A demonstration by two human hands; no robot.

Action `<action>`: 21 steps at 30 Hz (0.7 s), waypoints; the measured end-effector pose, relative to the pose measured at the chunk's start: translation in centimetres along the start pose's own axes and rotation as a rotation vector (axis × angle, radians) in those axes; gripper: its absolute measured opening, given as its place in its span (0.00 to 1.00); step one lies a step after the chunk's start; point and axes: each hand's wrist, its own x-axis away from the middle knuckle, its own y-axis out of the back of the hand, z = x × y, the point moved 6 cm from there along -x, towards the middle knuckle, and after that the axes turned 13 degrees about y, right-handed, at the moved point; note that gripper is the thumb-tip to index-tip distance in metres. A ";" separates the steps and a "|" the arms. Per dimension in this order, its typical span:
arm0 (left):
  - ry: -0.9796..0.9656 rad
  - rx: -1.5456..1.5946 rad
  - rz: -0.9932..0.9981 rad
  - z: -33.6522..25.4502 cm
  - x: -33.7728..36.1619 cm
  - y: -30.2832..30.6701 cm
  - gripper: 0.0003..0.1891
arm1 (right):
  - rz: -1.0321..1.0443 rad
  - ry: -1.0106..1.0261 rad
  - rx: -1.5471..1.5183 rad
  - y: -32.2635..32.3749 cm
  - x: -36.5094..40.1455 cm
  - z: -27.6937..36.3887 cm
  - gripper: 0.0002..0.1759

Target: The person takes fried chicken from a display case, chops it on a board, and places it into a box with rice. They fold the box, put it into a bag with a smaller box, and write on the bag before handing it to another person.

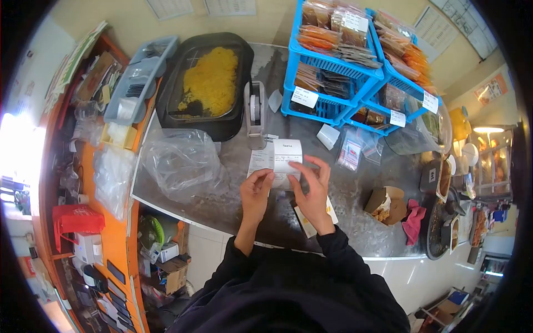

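Via head cam I see L hand, fingers pinching printed slip, R hand, fingers parted at its R edge, worktop below

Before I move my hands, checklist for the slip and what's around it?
1. Left hand grip on paper slip: ok, pinching at its left edge.
2. Right hand grip: cannot tell, fingers at the slip's right side.
3. Slip readable in full: cannot tell, most text too small.
4. Slip separate from other paper: not ok, a printed sheet shows behind it.
5. Clear plastic bag off the slip: ok, lying apart to the left.
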 end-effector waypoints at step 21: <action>-0.162 -0.140 0.151 -3.9 3.4 -4.2 0.07 | -0.114 -0.384 -0.443 3.8 2.6 -1.8 0.08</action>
